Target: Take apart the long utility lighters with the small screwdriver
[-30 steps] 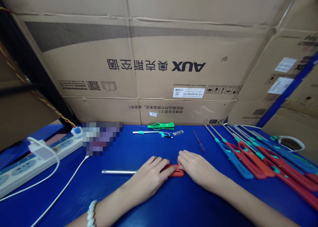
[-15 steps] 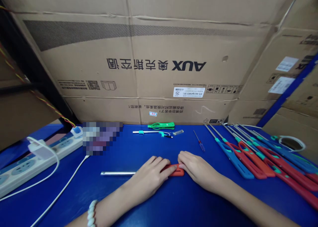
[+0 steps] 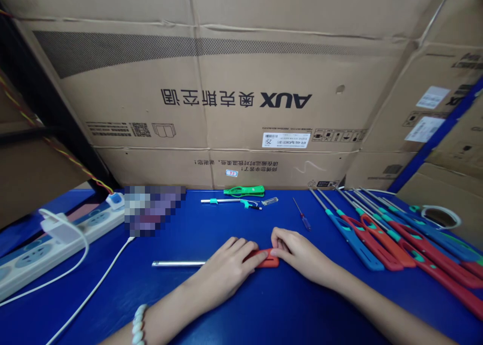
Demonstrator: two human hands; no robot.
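At the far left, a white power strip [image 3: 32,252] lies slantwise on the blue tabletop [image 3: 124,299], plugs seated in it and a pixelated purple item [image 3: 162,201] beside its far end. Next, an orange-red long-necked lighter [image 3: 268,262] lies flat before the person, its metal tube pointing left. The left hand [image 3: 231,267], a beaded bracelet [image 3: 139,325] behind its wrist, is closed over the handle. Beyond it lie a green lighter casing [image 3: 247,190] and a loose metal tube [image 3: 228,200] with teal pieces. The right hand [image 3: 296,248] has its fingers curled in, thumb at the handle's right end; whether it grips anything cannot be told. Past it lie a purple-handled screwdriver [image 3: 305,222], then a fanned row of blue, red and orange lighters [image 3: 385,242].
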